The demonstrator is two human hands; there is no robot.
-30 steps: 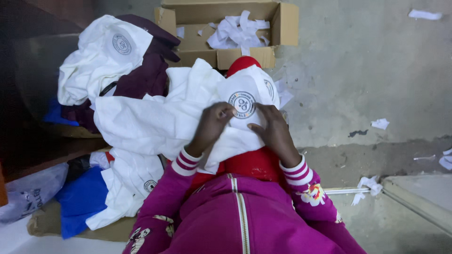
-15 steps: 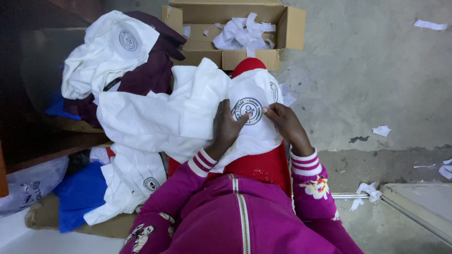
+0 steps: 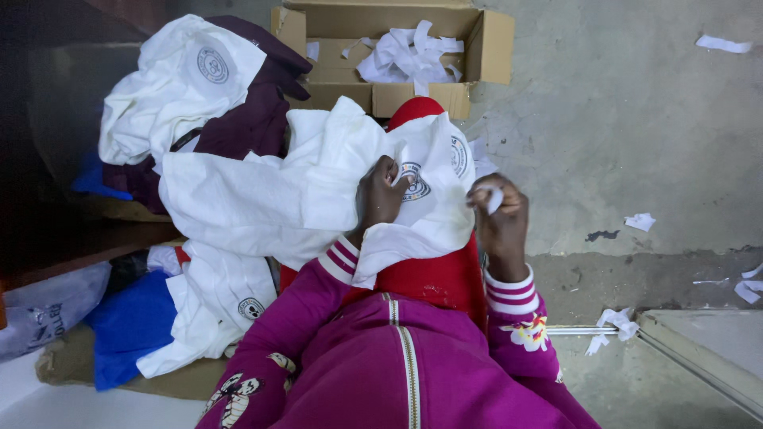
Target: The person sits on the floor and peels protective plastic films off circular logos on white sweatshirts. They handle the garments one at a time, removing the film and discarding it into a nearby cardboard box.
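On the person's lap lies a white shirt (image 3: pixel 318 191) with a round badge (red cloth beneath). Beyond it, a cardboard box (image 3: pixel 485 40) holds paper scraps. The left hand (image 3: pixel 380 195) presses the shirt, grip closed on cloth; the right hand (image 3: pixel 501 214) pinches a white scrap (image 3: pixel 494 199).

Counted around the cardboard box (image 3: pixel 413 95): one box, holding one heap of white paper scraps (image 3: pixel 409 56). Two hands just below it, left hand (image 3: pixel 381 195) and right hand (image 3: pixel 501 210). White garments with round badges: three, one on the lap (image 3: pixel 302 191), one upper left of box (image 3: pixel 171 87), one lower left (image 3: pixel 214 302). One dark maroon garment (image 3: pixel 254 119) left of box. One blue cloth (image 3: pixel 127 330) far lower left. Loose paper scraps on the floor right of box: about six.
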